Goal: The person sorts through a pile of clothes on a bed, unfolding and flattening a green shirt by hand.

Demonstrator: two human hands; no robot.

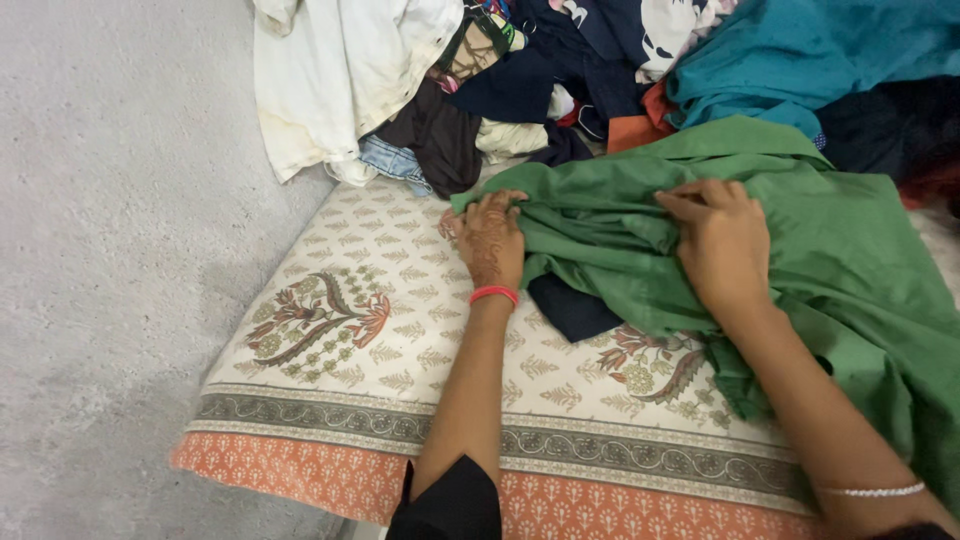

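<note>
grey concrete floor [110,250] runs along the left, beside a block-printed cream bedsheet [380,330] with an orange border. on it, the left hand [490,240] bunches the near corner of a green garment [850,260], its fingers [505,200] curled shut into the cloth. the right hand [725,240] lies further right on the same garment, fingers [690,205] pinching a fold. a clothes pile [560,70] sits behind.

Garment [800,240] on printed mat [380,330]; clothes pile [560,70] behind it; bare floor [110,250] left of mat.
</note>
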